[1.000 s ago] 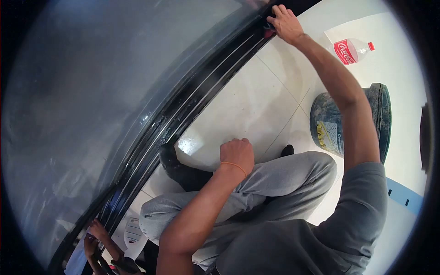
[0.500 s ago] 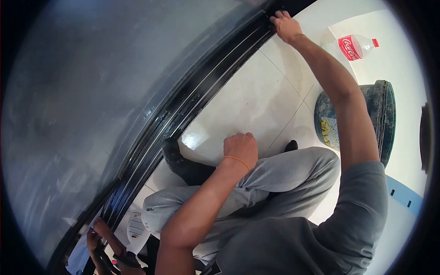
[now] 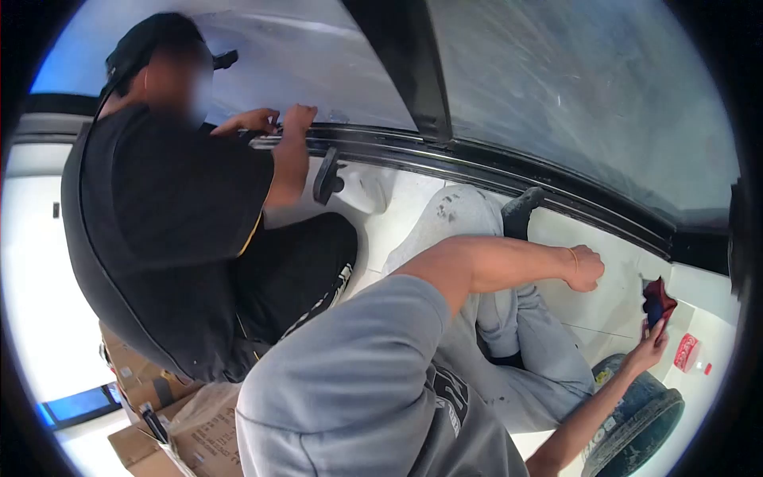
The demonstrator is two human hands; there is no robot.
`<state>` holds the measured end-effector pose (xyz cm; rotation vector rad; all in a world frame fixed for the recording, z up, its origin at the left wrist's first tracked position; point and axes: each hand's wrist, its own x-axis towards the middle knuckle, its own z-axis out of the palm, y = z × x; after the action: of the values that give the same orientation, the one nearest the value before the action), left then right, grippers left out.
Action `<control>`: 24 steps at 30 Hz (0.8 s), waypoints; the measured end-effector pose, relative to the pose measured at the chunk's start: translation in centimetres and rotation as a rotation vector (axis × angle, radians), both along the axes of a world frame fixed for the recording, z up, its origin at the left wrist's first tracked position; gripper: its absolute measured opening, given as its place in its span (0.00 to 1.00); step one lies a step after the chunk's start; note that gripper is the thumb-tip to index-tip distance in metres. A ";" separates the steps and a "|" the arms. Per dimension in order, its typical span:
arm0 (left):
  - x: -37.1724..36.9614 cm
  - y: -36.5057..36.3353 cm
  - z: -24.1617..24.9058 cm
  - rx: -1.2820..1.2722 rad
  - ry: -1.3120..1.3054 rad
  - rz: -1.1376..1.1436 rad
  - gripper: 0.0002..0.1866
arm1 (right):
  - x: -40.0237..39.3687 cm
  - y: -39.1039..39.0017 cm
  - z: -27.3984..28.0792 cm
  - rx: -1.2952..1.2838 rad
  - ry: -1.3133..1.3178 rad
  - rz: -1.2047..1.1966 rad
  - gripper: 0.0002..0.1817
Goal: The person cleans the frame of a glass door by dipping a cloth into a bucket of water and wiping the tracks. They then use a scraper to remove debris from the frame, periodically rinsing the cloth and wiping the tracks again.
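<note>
My left hand (image 3: 586,269), with a thin orange band at the wrist, is curled into a fist over the light tiled floor beside my bent leg. Nothing shows in it. Further right, my right hand (image 3: 653,343) grips a crumpled dark red cloth (image 3: 660,304) with a dark blue patch, holding it up near the low white ledge. A black frame rail (image 3: 588,189) runs along the foot of the large, smeared glass panel (image 3: 580,87). My dark-socked foot (image 3: 522,208) lies against this rail.
At left, a person in black (image 3: 159,207) kneels with both hands at the rail. A dark handle-like piece (image 3: 325,176) stands beside them. Cardboard boxes (image 3: 199,437) sit behind. Close to my right arm are a dirty dark bucket (image 3: 636,425) and a red-labelled bottle (image 3: 687,352).
My view has swung left, bringing the other person and the boxes fully into view. My right hand has left the rail and now holds the red cloth. My left hand stays a fist.
</note>
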<state>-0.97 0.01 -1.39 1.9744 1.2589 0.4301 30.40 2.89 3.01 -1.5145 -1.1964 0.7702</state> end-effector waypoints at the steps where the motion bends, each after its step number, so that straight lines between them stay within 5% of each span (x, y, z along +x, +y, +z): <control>1: 0.1 0.0 0.6 -0.048 -0.049 0.015 0.14 | 0.4 -1.2 0.1 -0.007 0.088 0.015 0.18; 7: -0.4 -2.2 5.8 -0.173 -0.547 0.403 0.39 | -2.6 -2.5 3.2 -0.024 0.440 0.191 0.14; 10: 0.2 -3.4 6.9 -0.314 -0.888 0.449 0.52 | -7.4 -4.2 4.6 -0.141 0.442 0.279 0.21; 13: 1.0 -5.0 8.3 -0.418 -0.803 0.419 0.41 | -10.9 -5.7 3.1 -0.239 0.437 0.454 0.21; 15: 3.0 -6.3 8.3 -0.293 -1.051 0.622 0.22 | -13.7 -7.7 2.4 -0.160 0.444 0.456 0.18; 17: 2.6 -6.8 8.9 -0.329 -0.928 0.762 0.18 | -12.9 -8.7 3.5 -0.109 0.244 0.448 0.18; 19: 2.4 -6.3 8.3 -0.427 -1.256 0.754 0.15 | -13.8 -11.4 7.0 0.054 0.022 0.254 0.19; 24: -2.8 -7.7 14.9 -0.285 -1.185 0.714 0.18 | -5.2 -20.1 10.3 0.327 0.025 -0.097 0.17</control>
<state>-3.73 -7.70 13.47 0.6612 1.0361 1.4036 25.24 -17.17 13.31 -1.2774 -1.1575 0.4990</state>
